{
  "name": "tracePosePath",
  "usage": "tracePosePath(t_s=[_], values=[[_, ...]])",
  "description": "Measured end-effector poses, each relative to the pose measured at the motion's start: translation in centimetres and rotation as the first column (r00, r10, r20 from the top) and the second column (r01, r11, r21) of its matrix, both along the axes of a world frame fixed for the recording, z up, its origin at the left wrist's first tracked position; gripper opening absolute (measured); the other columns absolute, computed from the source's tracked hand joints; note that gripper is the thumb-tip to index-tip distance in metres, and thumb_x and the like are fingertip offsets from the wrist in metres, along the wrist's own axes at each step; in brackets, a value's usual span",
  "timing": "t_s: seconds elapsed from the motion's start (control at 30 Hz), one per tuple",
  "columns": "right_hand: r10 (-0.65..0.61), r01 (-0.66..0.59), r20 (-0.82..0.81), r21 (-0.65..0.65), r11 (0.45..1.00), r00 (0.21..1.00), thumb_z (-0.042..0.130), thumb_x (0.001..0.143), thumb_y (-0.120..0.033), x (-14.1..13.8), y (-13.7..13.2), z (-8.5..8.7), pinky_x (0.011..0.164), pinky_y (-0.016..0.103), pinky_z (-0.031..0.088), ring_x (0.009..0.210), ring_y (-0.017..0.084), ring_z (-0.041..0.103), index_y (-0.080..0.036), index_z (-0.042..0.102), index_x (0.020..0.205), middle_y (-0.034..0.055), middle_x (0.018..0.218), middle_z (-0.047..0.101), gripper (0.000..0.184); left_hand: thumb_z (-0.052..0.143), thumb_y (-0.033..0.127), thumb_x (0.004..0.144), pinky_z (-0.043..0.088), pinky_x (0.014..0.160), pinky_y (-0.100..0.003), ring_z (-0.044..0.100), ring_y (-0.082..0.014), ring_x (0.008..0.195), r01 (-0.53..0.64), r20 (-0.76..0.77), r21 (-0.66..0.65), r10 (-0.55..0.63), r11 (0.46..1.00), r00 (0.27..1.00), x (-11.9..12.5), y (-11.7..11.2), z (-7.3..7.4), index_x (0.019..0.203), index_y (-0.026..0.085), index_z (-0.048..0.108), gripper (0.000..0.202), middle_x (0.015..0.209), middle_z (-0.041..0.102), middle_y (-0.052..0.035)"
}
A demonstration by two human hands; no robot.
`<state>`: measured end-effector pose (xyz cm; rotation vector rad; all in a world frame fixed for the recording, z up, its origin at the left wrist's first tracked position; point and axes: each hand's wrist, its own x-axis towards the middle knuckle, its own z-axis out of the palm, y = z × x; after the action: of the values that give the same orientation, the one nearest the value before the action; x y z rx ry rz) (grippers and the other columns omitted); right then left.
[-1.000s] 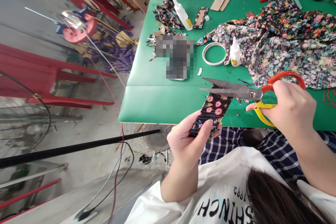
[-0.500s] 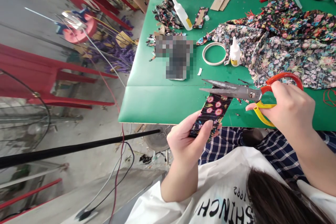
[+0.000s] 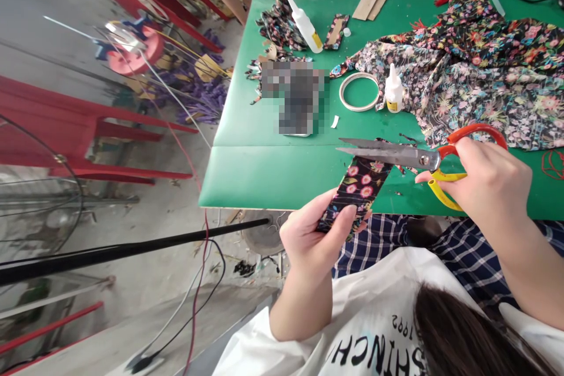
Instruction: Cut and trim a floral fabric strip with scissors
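My left hand [image 3: 315, 235] is closed around the lower end of a flat rectangular piece covered in black floral fabric [image 3: 363, 185], tilted with its top end up and to the right. A pair of scissors [image 3: 396, 155] with one red and one yellow handle is gripped by my right hand [image 3: 489, 179], fingers through the handles. Its blades lie across the top end of the piece, only slightly apart. Behind the blades, a small white glue bottle [image 3: 394, 94] stands beside a roll of tape [image 3: 359, 92] and the large floral cloth [image 3: 484, 88].
On the green table [image 3: 247, 170] are a blurred-out rectangular object [image 3: 299, 100], fabric scraps [image 3: 282, 20], a second glue bottle [image 3: 306, 26], a small fabric-edged cardboard piece [image 3: 337, 30] and cardboard strips [image 3: 371, 2]. Red chairs [image 3: 57, 123] and a black pole [image 3: 145, 247] are at the left.
The scissor blades have drawn closer together at the top end of the floral piece, and my right hand has shifted very slightly right. My left hand keeps its place.
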<state>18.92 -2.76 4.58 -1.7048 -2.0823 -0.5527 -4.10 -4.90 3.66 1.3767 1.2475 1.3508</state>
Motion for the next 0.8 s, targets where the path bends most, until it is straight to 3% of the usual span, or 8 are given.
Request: tracePosePath(t_s=[0.2, 0.33, 0.53, 0.8], values=[[-0.037, 0.038, -0.116, 0.008, 0.999, 0.993, 0.056, 0.080, -0.060, 0.6, 0.2, -0.4, 0.046, 0.025, 0.022, 0.047, 0.010, 0.041, -0.020, 0.054, 0.065, -0.0036, 0.047, 0.043, 0.043, 0.073, 0.022, 0.076, 0.055, 0.044, -0.019, 0.065, -0.0132, 0.046, -0.044, -0.026, -0.005, 0.044, 0.999, 0.999, -0.2, 0.3, 0.0, 0.091, 0.020, 0.074, 0.015, 0.067, 0.072, 0.0016], [-0.003, -0.015, -0.191, -0.094, 0.995, 0.982, 0.054, 0.080, -0.063, 1.1, 0.4, -0.1, 0.050, 0.026, 0.028, 0.053, 0.013, 0.049, -0.020, 0.053, 0.071, -0.0009, 0.054, 0.050, 0.044, 0.072, 0.021, 0.078, 0.055, 0.044, -0.019, 0.066, -0.0134, 0.047, -0.011, -0.054, 0.001, 0.011, 1.000, 0.998, -0.5, 0.4, -0.1, 0.092, 0.021, 0.073, 0.015, 0.068, 0.072, 0.0025], [0.098, -0.118, -0.117, -0.175, 0.978, 0.988, 0.044, 0.077, -0.076, 0.9, 0.6, 0.0, 0.057, 0.031, 0.036, 0.067, 0.021, 0.056, -0.018, 0.052, 0.085, 0.0065, 0.069, 0.058, 0.060, 0.071, 0.022, 0.078, 0.054, 0.044, -0.017, 0.064, -0.0116, 0.045, -0.043, -0.101, -0.015, 0.041, 0.999, 0.994, -0.2, 0.3, 0.1, 0.091, 0.019, 0.072, 0.013, 0.066, 0.072, 0.0021], [0.056, -0.060, -0.053, -0.074, 0.995, 0.997, 0.038, 0.088, -0.062, 0.3, 0.2, -0.3, 0.057, 0.032, 0.036, 0.063, 0.020, 0.053, -0.018, 0.054, 0.081, 0.0051, 0.062, 0.052, 0.048, 0.071, 0.023, 0.078, 0.051, 0.040, -0.017, 0.066, -0.0137, 0.048, -0.026, -0.117, 0.004, 0.026, 1.000, 0.993, -0.2, 0.1, 0.1, 0.094, 0.017, 0.073, 0.017, 0.068, 0.072, 0.0001]])
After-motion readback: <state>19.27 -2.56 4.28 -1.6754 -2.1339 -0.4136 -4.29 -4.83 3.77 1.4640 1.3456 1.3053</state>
